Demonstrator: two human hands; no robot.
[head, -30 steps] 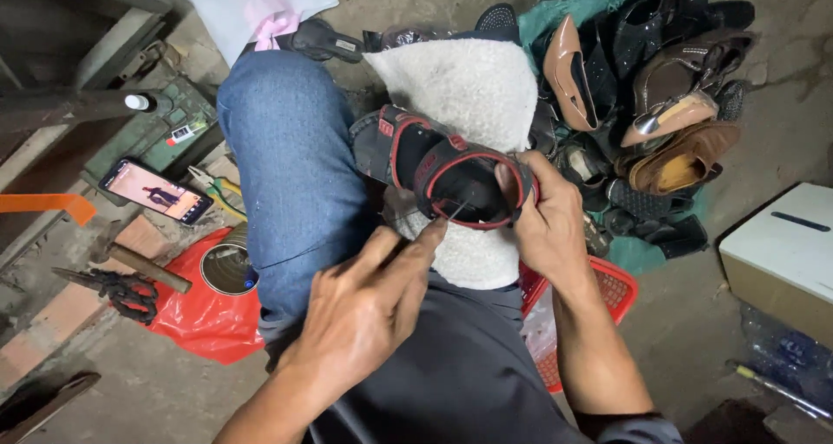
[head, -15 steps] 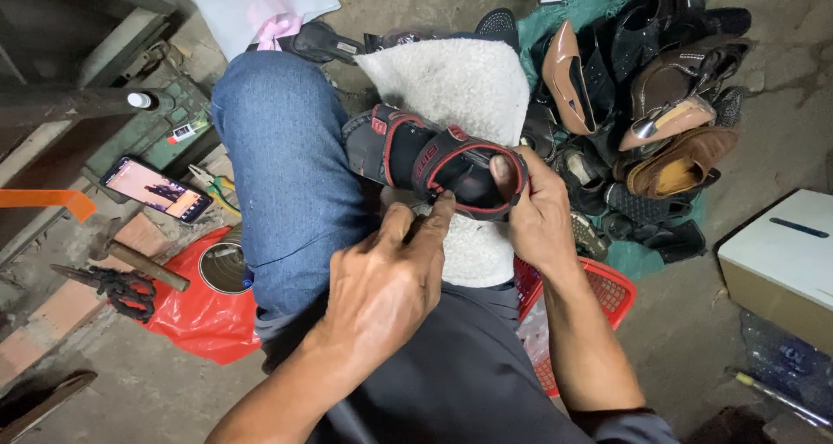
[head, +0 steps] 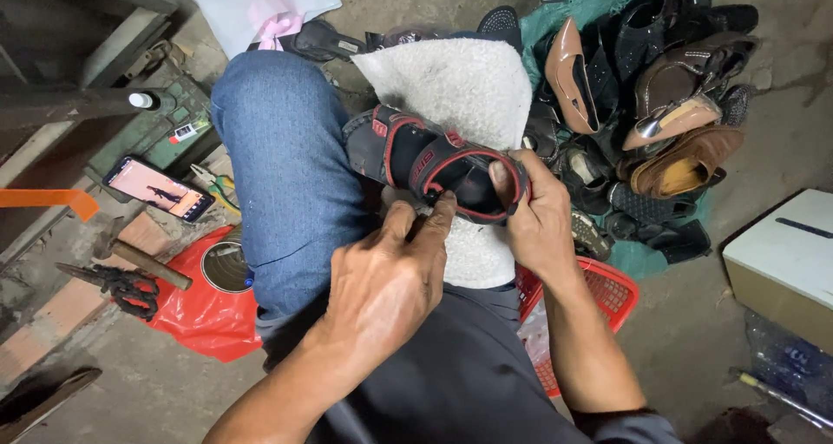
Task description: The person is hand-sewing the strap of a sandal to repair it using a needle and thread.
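Note:
A black sandal with red trim [head: 425, 157] lies across a white fleecy cloth [head: 460, 88] on my lap. My right hand [head: 538, 218] grips the sandal's near end, thumb pressed on the strap. My left hand [head: 390, 279] is bunched just below the sandal, its fingertips pinched together at the lower edge of the sole; whatever small thing they pinch is hidden. My legs are in blue jeans [head: 286, 166].
A pile of worn shoes [head: 659, 105] sits on green netting at upper right, and a white box [head: 781, 253] lies at right. A red basket [head: 607, 288] is under my right arm. At left lie a phone [head: 160, 188], hammer [head: 143, 262], scissors [head: 117, 288], red bag [head: 200, 322], round tin [head: 227, 266].
My left hand has moved up from lower down to the sandal's lower edge, fingers now pinched at the sole. The sandal has tilted flatter across the cloth.

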